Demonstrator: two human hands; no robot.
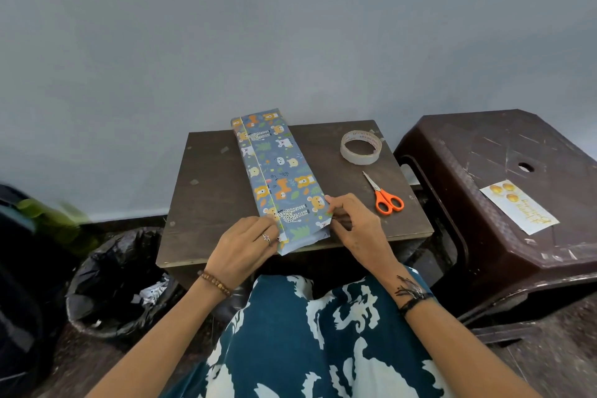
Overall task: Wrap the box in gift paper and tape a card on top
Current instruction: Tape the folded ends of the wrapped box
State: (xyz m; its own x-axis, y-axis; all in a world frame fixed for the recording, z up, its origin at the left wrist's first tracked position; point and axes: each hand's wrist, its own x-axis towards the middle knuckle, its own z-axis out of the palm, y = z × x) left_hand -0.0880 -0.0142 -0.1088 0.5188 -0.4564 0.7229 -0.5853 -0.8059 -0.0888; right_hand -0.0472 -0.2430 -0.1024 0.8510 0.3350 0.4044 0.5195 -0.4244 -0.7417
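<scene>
A long box (277, 171) covered in blue animal-print gift paper lies lengthwise on a small dark table (210, 184), its seam running down the left side of the top. My left hand (248, 244) holds the near left corner of the paper, fingers curled against it. My right hand (352, 220) pinches the paper flap at the near right corner. A roll of clear tape (361, 147) and orange-handled scissors (384, 195) lie on the table to the right of the box. A white card with gold print (518, 205) rests on a brown plastic stool (504, 152) further right.
A bin lined with a black bag (119, 281) stands on the floor at the left, beside dark bags. A grey wall rises right behind the table. My lap in blue-and-white patterned cloth fills the foreground.
</scene>
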